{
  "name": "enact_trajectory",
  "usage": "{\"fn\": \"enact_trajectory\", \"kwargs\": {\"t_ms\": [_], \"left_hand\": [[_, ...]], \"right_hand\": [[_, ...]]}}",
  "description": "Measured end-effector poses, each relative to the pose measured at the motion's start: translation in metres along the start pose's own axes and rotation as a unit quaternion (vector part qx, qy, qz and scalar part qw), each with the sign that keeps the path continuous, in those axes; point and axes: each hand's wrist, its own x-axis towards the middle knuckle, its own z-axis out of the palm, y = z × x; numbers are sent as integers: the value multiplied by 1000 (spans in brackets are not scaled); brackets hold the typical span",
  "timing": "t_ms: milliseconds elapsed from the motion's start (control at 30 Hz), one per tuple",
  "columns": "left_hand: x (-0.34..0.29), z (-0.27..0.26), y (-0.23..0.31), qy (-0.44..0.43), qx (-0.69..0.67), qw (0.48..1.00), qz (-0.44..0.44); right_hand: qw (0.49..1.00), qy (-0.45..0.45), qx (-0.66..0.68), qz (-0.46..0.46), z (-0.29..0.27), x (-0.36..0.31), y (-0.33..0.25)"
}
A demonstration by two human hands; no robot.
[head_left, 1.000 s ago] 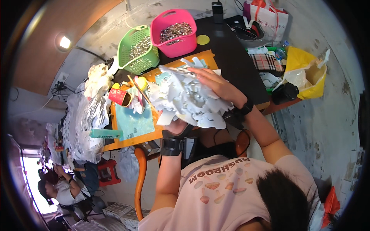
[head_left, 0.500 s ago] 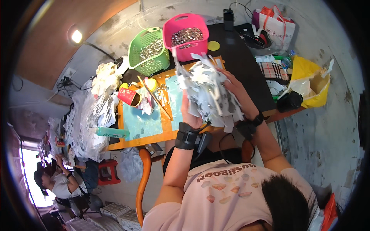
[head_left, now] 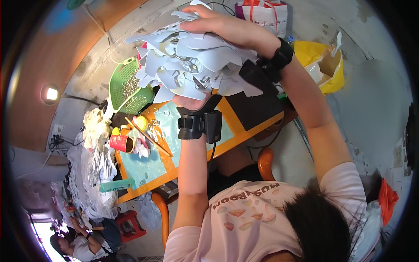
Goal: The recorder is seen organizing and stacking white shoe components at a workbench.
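A big loose bundle of white flat cut pieces (head_left: 187,54), with metal rings among them, is held up between my two hands above the far part of the table. My left hand (head_left: 191,103) cups it from below; its fingers are mostly hidden under the pieces. Across the top lies my right hand (head_left: 214,22), its fingers reaching over the far upper edge of the bundle. A green basket (head_left: 143,99) of small metal parts stands left of the bundle. Behind the bundle, only a sliver of a pink basket (head_left: 142,49) shows.
Left on the orange-edged table (head_left: 209,156) lie a wooden stick (head_left: 152,142), a red paper cup (head_left: 118,143), a yellow round lid (head_left: 141,122) and a teal tube (head_left: 118,185). A yellow bag (head_left: 334,72) stands right. Plastic-wrapped white material (head_left: 83,174) fills the left end. Another person (head_left: 85,248) sits lower left.
Both hands have raised the bundle from low over the table to higher up and farther away. My right hand has moved from its right side onto its top. The view has shifted.
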Motion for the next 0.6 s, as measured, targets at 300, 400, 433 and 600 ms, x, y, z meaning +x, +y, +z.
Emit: {"fn": "enact_trajectory", "kwargs": {"t_ms": [300,400,433,600], "left_hand": [[21,-26,-67,18,0,1000,23],[45,-3,-96,39,49,991,118],[51,9,-101,55,77,981,167],[65,40,-111,60,135,950,274]], "right_hand": [[980,-53,-170,-92,-63,-33,12],[979,-67,-120,-148,-83,-34,13],[979,-74,-88,-170,-86,-34,14],[991,-93,49,-78,-95,-40,10]]}}
